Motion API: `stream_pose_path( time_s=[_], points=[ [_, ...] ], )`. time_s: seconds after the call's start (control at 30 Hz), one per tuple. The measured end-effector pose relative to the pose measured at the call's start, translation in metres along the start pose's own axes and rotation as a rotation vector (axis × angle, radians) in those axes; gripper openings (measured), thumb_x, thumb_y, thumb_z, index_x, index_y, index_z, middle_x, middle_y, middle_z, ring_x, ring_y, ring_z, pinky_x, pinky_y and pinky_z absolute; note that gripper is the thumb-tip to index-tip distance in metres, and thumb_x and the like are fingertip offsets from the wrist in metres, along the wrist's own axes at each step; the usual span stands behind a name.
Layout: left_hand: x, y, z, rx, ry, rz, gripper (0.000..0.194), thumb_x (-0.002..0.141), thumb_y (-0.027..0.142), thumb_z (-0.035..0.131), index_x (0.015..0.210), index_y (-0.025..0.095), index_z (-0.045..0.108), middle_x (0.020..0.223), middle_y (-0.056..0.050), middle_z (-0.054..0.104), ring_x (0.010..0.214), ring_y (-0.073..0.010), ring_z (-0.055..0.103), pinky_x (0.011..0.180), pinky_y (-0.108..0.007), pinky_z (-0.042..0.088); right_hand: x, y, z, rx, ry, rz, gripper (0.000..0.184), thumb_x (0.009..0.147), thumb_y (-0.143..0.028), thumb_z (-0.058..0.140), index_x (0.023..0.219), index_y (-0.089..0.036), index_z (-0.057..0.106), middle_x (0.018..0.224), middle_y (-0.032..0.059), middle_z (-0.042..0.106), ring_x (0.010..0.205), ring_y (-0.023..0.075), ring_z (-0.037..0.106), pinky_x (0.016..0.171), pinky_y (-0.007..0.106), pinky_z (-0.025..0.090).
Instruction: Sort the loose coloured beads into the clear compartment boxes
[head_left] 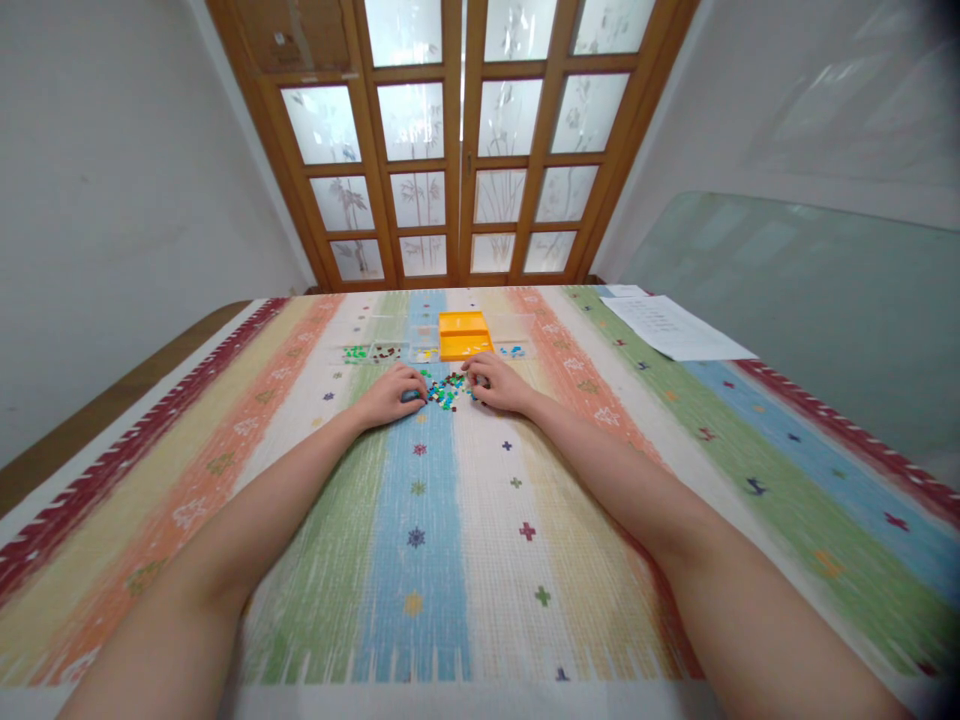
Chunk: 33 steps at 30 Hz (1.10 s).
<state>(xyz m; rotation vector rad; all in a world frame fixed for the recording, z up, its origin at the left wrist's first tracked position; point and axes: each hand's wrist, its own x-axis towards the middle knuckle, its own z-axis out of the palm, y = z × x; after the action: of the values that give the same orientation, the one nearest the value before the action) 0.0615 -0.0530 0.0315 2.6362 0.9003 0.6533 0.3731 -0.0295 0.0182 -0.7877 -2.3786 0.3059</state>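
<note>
Curling at the left edge of a loose, multicoloured pile of tiny pieces [448,392], the bare left hand [390,394] has its fingers bent and narrow; cannot tell whether it pinches anything. The pile lies between both hands, on the tabletop's striped cloth [416,640]. At its right edge, the bare right hand [499,384], fingers likewise curled; grip cannot be told. Judgement: light fingertips and few pieces at once should limit scatter. Around: clear plastic compartment tray [371,352] with green pieces [355,354], dark brown pieces [387,353], then yellow pieces [429,355]; open orange plastic box [463,322] behind the pile; blue pieces [513,351] beyond the right hand; white paper sheets [679,330] well apart, far right. Tray and box walls would likely block anything pushed straight forward.
</note>
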Motion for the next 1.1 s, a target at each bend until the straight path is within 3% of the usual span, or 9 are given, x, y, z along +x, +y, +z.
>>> stream_pose_path(
  time_s=[0.13,0.27,0.47,0.6,0.77,0.97,1.1],
  points=[
    [0.001,0.000,0.001,-0.022,0.008,0.000,0.015,0.095,0.033,0.067,0.094,0.024,0.079,0.112,-0.008,0.073,0.114,-0.0264,0.063,0.110,-0.046,0.043,-0.002,-0.003,-0.005,-0.009,-0.091,-0.040,0.009,0.080,-0.015,0.070,0.082,-0.022,0.065,0.135,0.0116,0.063,0.124,0.0304,0.057,0.108,0.049,0.047],
    [0.002,-0.002,0.002,-0.053,0.058,-0.002,0.015,0.095,0.034,0.067,0.095,0.024,0.077,0.111,-0.007,0.074,0.113,-0.0259,0.064,0.109,-0.045,0.043,-0.003,-0.002,-0.006,0.008,-0.092,-0.024,0.008,0.082,-0.016,0.071,0.086,-0.023,0.068,0.139,0.0127,0.061,0.129,0.0314,0.057,0.112,0.052,0.046],
    [-0.002,-0.017,0.007,-0.132,0.237,-0.270,0.017,0.091,0.035,0.064,0.096,0.021,0.072,0.090,-0.004,0.073,0.077,-0.0193,0.062,0.077,-0.034,0.048,-0.002,-0.004,-0.002,0.053,-0.094,-0.044,0.007,0.084,-0.015,0.069,0.085,-0.022,0.068,0.139,0.0127,0.062,0.128,0.0289,0.058,0.112,0.048,0.047],
    [-0.004,-0.036,0.007,-0.203,0.366,-0.363,0.015,0.086,0.036,0.064,0.091,0.021,0.066,0.082,-0.001,0.067,0.072,-0.0175,0.057,0.071,-0.031,0.045,-0.001,-0.008,0.000,0.061,-0.060,-0.016,0.007,0.086,-0.016,0.066,0.085,-0.023,0.067,0.130,0.0111,0.068,0.121,0.0274,0.062,0.108,0.046,0.048],
    [-0.006,-0.057,0.003,-0.309,0.542,-0.457,0.011,0.081,0.030,0.062,0.089,0.022,0.062,0.082,-0.001,0.062,0.077,-0.0184,0.055,0.072,-0.030,0.045,0.000,-0.005,0.003,0.009,0.046,0.049,0.006,0.088,-0.017,0.064,0.089,-0.023,0.067,0.102,0.0082,0.073,0.100,0.0253,0.064,0.094,0.039,0.049],
    [-0.008,-0.063,-0.001,-0.463,0.698,-0.575,0.012,0.083,0.031,0.064,0.092,0.022,0.063,0.082,-0.001,0.062,0.074,-0.0178,0.055,0.069,-0.029,0.046,0.000,-0.004,0.005,-0.069,0.076,0.118,0.005,0.092,-0.020,0.063,0.090,-0.022,0.068,0.093,0.0070,0.071,0.091,0.0239,0.061,0.084,0.034,0.046],
    [-0.008,-0.064,-0.001,-0.582,0.739,-0.642,0.020,0.081,0.030,0.067,0.099,0.020,0.069,0.085,-0.003,0.067,0.070,-0.0165,0.059,0.064,-0.027,0.047,0.001,-0.006,0.006,-0.061,0.046,0.148,0.005,0.093,-0.021,0.063,0.090,-0.022,0.067,0.089,0.0049,0.069,0.084,0.0215,0.061,0.078,0.031,0.044]
  ],
)
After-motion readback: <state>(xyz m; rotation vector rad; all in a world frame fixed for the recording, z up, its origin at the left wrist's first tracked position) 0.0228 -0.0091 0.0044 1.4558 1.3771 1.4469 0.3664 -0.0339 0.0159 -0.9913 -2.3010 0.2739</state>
